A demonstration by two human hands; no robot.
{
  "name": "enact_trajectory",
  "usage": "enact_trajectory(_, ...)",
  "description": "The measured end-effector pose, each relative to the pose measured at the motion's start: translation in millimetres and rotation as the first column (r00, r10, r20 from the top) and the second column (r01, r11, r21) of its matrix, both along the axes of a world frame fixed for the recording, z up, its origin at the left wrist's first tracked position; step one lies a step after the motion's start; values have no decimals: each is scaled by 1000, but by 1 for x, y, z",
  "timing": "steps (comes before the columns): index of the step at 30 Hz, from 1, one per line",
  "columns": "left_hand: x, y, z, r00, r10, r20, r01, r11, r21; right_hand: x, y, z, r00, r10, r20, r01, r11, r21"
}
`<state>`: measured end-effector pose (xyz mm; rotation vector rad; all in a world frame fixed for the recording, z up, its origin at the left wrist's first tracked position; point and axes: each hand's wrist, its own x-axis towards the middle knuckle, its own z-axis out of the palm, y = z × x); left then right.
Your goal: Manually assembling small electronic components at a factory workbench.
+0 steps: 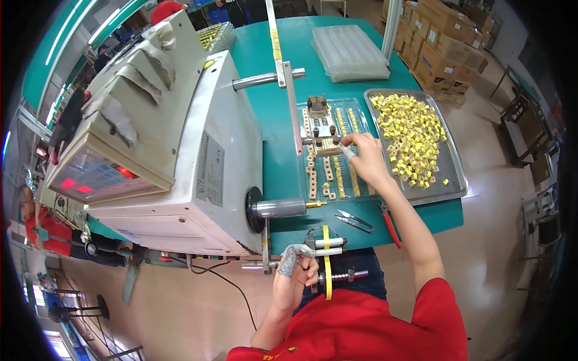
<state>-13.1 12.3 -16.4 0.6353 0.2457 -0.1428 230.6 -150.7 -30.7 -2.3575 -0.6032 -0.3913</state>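
My right hand [364, 154] reaches over a clear plastic tray [363, 114], fingers drawn together at the right end of a small metal fixture [327, 145]; a pale cover wraps one fingertip. What they pinch, if anything, is too small to make out. Rows of small yellow-and-tan blocks [339, 174] lie in the tray. Below the table edge, my left hand [296, 271] is curled closed beside white rollers [329, 243] and a yellow strip [327, 265]. Grey covering wraps some of its fingers, and their contents are hidden.
A white machine [232, 144] with a protruding shaft [280, 207] fills the left. Right of the clear tray stands a metal tray [454, 171] heaped with yellow blocks [412, 135]. Snips [356, 222] and red-handled pliers [390, 225] lie nearer. Stacked clear trays [350, 53] stand behind.
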Motion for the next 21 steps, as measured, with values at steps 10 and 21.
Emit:
enact_trajectory(10, -12, 5, 1, 1000, 9, -12, -10, 996, -88, 27, 22, -15, 999, -22, 40, 33, 952, -304)
enact_trajectory(21, -9, 3, 3, 1000, -12, -18, 10, 998, -57, 32, 13, -22, 999, -9, 42, 17, 985, -173)
